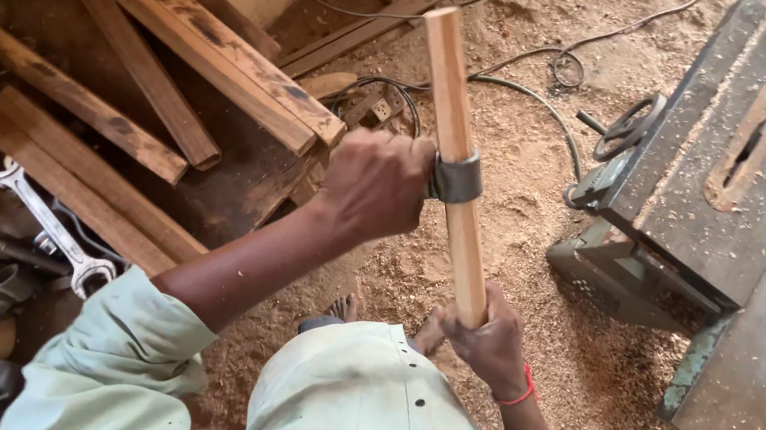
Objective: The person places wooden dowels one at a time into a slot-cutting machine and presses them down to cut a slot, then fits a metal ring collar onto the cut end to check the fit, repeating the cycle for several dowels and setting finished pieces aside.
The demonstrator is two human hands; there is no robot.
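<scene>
Head view looks down on two hands and a long stick. A round wooden stick [455, 170] is held near its bottom end by the right hand [485, 347], which is shut tight around it. A red band [523, 393] is worn on that wrist. The stick is held in the air above the floor, tilted a little, with its top end pointing away from the person. A grey metal ring [457, 178] is fitted around the stick, about halfway up. The ring is gripped by the left hand [375, 184], which is closed into a fist beside it. Under the hands, the floor [533, 25] is covered with sawdust. To the right of the stick, a grey saw table [711, 183] is seen, with a slot in its top. To the left, dark wooden planks [215, 53] are piled, and a silver spanner [52, 231] is lying near them among other tools. Black cables [523, 89] are laid across the sawdust. A few things could go wrong. Fingers could be pinched if the ring slips down quickly. The stick could be dropped if the bottom grip gets loose. A foot could be caught in the cables, because they lie close by.
</scene>
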